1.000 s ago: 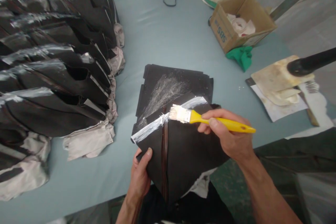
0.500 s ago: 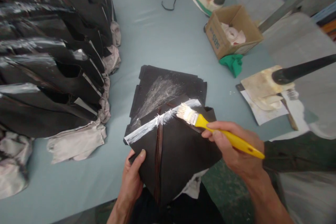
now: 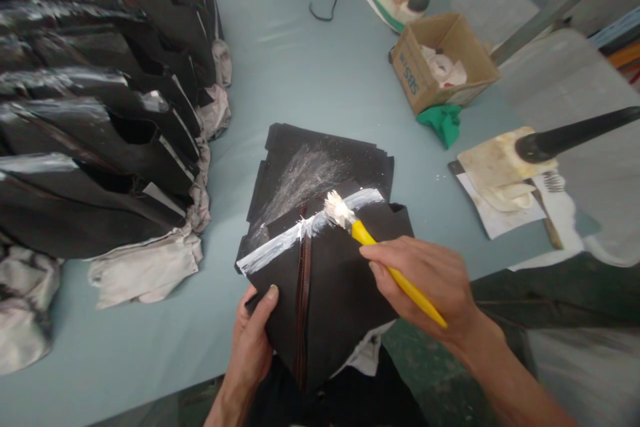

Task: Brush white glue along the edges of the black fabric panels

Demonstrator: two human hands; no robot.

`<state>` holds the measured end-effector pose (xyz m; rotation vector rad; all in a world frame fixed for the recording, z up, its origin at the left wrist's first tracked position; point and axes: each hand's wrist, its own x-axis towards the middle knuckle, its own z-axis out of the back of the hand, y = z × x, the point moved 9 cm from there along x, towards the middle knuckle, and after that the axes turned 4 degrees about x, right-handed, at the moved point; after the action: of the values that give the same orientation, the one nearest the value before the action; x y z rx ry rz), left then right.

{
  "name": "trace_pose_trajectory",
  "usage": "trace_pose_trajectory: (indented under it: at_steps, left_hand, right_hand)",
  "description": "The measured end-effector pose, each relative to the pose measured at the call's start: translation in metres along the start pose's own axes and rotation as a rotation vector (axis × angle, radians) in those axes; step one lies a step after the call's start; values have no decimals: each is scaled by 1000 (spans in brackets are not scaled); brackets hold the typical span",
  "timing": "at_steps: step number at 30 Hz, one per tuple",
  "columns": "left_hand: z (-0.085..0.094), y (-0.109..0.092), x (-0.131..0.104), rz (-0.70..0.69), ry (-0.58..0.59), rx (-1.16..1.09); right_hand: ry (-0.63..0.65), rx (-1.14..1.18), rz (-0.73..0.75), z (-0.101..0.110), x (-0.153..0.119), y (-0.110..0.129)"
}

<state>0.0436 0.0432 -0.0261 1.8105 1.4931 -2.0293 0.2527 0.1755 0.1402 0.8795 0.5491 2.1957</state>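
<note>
Coating on dark panel: mostly laid along the upper edge, patchy near the brush

Dark panel (image 3: 345, 280) is tilted over a flat dark sheet (image 3: 373, 163) near the front of the table (image 3: 280, 67). Left hand (image 3: 253, 333) grips the panel's lower left edge, thumb on top, fingers underneath. Right hand (image 3: 425, 280) is closed around a yellow-handled brush (image 3: 363, 232), its whitened bristles at the panel's upper edge.

Progress, as judged: a white band (image 3: 275, 247) runs from the left corner past the brown central strip (image 3: 303, 280) and reappears at the right end. Cover looks thinner between that strip and the bristles; what lies directly beneath them is hidden. Remaining work on this edge appears limited to evening out that stretch. Below the band, the panel's face shows no comparable coating.

At the left, a row of similar dark pieces (image 3: 55, 213) carries white along the upper edges, apparently treated likewise. Their number cannot be confirmed; the row runs out of view.
</note>
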Motion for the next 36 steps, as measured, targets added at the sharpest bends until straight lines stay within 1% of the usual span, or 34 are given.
trace_pose_trajectory:
  at_steps: [2, 5, 7, 8, 10, 12, 13, 15, 16, 17, 19, 21, 23, 27, 31, 33, 36]
  left_hand:
    - [-1, 0, 0, -9, 16, 1]
    - [-1, 0, 0, -12, 27, 3]
    - [0, 1, 0, 0, 12, 4]
    - [1, 1, 0, 10, 2, 5]
    - [2, 2, 1, 24, -11, 5]
    - [2, 1, 3, 28, -14, -1]
    - [2, 1, 5, 28, -12, -5]
    - [1, -1, 9, 28, -7, -10]
    - [0, -1, 12, 29, -1, -9]
    - [-1, -2, 14, 28, 6, -6]
    - [-3, -4, 17, 30, 23, 7]
    - [-4, -6, 18, 36, 35, 21]
    - [-5, -5, 18, 47, 38, 29]
    - [-4, -1, 19, 68, 27, 36]
    - [-6, -1, 20, 71, 25, 33]
    - [-8, -1, 21, 71, 32, 22]
    - [-7, -2, 21, 70, 12, 12]
  right_hand:
    - [9, -8, 1, 1, -5, 2]
    - [18, 16, -15, -10, -9, 0]
    - [-32, 62, -65, -15, -10, -6]
    - [-76, 88, -119, -14, -10, -12]
    - [-204, 148, -301, -5, -17, -34]
    - [-348, 262, -515, 8, -33, -64]
    - [-407, 353, -600, 14, -42, -81]
    - [-448, 576, -680, 19, -52, -112]
    - [-412, 680, -695, 18, -52, -126]
    - [-345, 753, -705, 16, -50, -139]
    - [-235, 813, -715, 15, -43, -161]
    - [-134, 843, -720, 13, -31, -177]
    - [-39, 876, -708, 11, -15, -186]
    - [168, 955, -622, 4, 13, -189]
    - [382, 976, -589, -14, 28, -184]
    - [438, 982, -581, -26, 33, -181]
    - [429, 1040, -579, -41, 39, -179]
